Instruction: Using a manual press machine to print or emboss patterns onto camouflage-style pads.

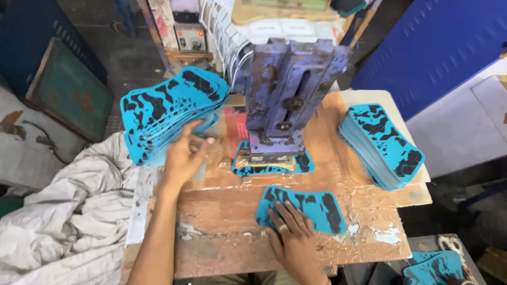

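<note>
My left hand point(186, 154) reaches into a tall fanned stack of blue pieces with black blotches point(171, 108) at the left of the wooden table point(227, 232), fingers on its lower sheets. Flat on the table lies a single blue-and-black curved piece point(311, 207), with my right hand point(293, 240) pressing on its near edge, a ring on one finger. Another such piece point(272, 168) sits under the foot of a worn purple metal press point(288, 89) at the table's middle.
A second stack of the blue pieces point(383, 145) rests on the table's right side. Crumpled grey cloth point(68, 221) hangs at the left. More blue pieces point(435, 266) lie low right. A control box with red lights point(190, 37) stands behind, a blue panel point(433, 47) right.
</note>
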